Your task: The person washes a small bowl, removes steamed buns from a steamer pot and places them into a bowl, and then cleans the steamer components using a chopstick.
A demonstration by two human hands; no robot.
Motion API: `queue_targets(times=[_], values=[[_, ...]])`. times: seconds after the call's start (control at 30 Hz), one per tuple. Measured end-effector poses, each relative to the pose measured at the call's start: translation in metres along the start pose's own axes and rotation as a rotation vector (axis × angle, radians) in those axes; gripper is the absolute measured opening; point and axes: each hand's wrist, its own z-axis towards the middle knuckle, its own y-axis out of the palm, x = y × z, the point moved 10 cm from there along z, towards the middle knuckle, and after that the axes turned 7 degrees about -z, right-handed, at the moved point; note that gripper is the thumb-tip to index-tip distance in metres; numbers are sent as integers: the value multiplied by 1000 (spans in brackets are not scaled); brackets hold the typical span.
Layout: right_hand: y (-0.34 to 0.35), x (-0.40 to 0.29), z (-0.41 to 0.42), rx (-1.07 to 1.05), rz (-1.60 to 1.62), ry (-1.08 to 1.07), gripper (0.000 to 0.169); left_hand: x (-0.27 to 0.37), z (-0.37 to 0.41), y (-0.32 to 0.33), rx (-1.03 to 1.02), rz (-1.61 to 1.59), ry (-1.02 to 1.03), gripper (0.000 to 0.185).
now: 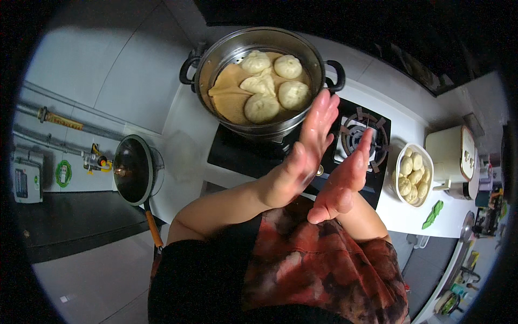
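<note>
My left hand [305, 158] is raised just below the right side of a metal steamer pot [259, 131], its fingers extended and its skin wet. Facing it, my right hand [344, 186] is held up over the front of the gas hob, also wet. Neither holds anything, and a gap shows between the palms. Inside the steamer, several pale steamed buns [262, 108] rest on a tan mesh liner [228, 95], which is folded up at its left. One piece in the middle is torn or misshapen.
Right of the gas burner [359, 139] stands a white plastic basket [429, 162] of buns. Near it are a green twisted item [433, 214] and a cream appliance [445, 150]. A pan lid [133, 170] with a pan lies at the counter's left.
</note>
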Motion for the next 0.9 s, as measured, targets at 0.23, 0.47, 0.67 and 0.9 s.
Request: queue_targets(times=[0.23, 0.47, 0.67, 0.9], values=[[50, -5, 28, -258, 100, 51, 60, 39, -15, -23, -4, 67, 87, 89], [110, 64, 57, -520, -56, 236, 54, 68, -40, -74, 136, 53, 127, 90], [202, 166, 53, -997, 35, 251, 55, 141, -110, -156, 520, 155, 334, 90], [311, 205, -18, -1487, 171, 180, 64, 175, -177, -196, 727, 89, 497, 83]])
